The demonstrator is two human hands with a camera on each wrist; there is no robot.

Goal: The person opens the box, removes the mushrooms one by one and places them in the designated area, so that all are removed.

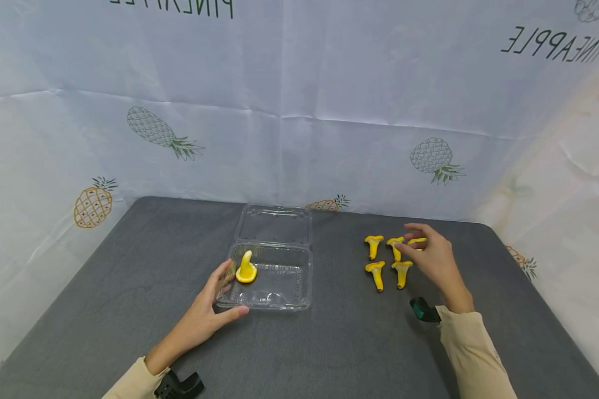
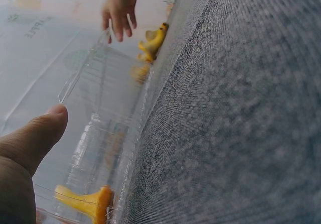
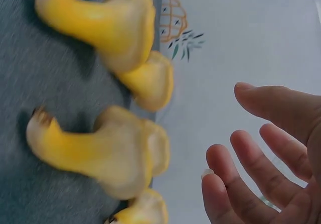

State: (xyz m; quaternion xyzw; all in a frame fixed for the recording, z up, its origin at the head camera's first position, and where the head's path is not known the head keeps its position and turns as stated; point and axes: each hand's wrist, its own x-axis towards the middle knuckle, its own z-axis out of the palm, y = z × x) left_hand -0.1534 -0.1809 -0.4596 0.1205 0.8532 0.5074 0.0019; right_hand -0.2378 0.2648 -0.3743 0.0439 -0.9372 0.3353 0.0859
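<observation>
A clear plastic clamshell box [image 1: 304,277] stands on the table with its lid [image 1: 274,224] folded back. Inside, toward the left, a yellow chanterelle mushroom [image 1: 247,268] rests cap down with its stem up. My left hand [image 1: 207,313] holds the box at its front left corner, thumb at the front rim and fingers along the left side. Several more chanterelles [image 1: 376,274] lie in two rows at the right. Over the back right one hovers my right hand [image 1: 431,257]; in the right wrist view its fingers [image 3: 251,184] are loosely bent and hold nothing.
The grey table [image 1: 329,354] ends at a white curtain [image 1: 279,155] printed with pineapples, close behind the lid. A dark wrist device sits on each forearm, the right one [image 1: 424,310] just in front of the mushrooms.
</observation>
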